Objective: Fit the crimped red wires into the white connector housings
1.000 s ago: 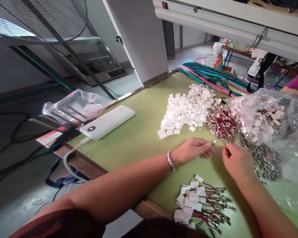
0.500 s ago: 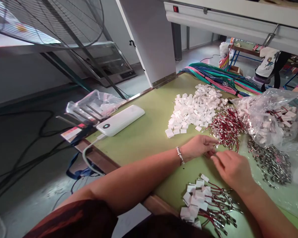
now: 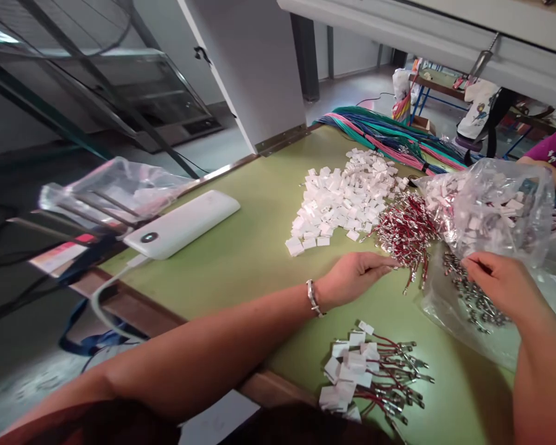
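Observation:
My left hand rests on the green table with its fingers pinched together at the near edge of a heap of red wires with metal terminals. What the fingertips hold is too small to name. My right hand is curled over a pile of small metal clips lying on a clear plastic sheet. A heap of white plastic housings lies beyond the left hand. Near my body sits a small pile of assembled pieces, white housings with red wires.
A clear bag of parts stands at the right. Bundles of coloured cables lie at the table's far end. A white power bank with a cable and a plastic bag sit at the left edge. Another person's arm shows far right.
My right hand has moved away from the left hand, rightward onto the pile of metal clips. The left hand has stayed by the red wires. The camera has shifted.

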A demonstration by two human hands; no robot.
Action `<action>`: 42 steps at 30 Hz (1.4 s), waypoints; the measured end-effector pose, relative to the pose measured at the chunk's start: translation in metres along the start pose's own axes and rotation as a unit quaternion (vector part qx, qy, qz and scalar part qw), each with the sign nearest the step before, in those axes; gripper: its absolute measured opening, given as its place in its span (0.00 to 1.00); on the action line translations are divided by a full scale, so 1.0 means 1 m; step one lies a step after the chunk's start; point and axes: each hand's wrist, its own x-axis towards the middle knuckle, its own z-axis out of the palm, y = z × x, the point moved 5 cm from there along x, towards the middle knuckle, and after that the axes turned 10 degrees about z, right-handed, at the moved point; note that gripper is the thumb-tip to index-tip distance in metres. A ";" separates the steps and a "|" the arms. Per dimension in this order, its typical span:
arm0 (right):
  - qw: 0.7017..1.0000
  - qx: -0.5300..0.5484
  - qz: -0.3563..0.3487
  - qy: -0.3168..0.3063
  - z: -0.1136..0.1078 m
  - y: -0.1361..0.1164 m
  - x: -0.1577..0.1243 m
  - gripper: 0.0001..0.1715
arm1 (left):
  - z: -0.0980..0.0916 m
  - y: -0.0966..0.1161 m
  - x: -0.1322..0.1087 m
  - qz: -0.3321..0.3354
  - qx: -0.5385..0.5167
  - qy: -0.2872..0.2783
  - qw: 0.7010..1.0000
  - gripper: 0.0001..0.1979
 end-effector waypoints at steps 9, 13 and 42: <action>0.965 -0.240 0.087 -0.064 0.035 0.012 0.005 0.12 | 0.001 0.004 -0.003 0.047 0.109 -0.037 0.992 0.12; 0.967 -0.237 0.083 -0.030 0.053 0.016 0.002 0.13 | 0.004 0.002 -0.002 0.033 0.099 -0.032 0.994 0.12; 0.968 0.097 -0.221 -0.065 0.080 -0.078 -0.052 0.19 | 0.016 0.006 -0.008 0.100 0.139 -0.107 0.979 0.11</action>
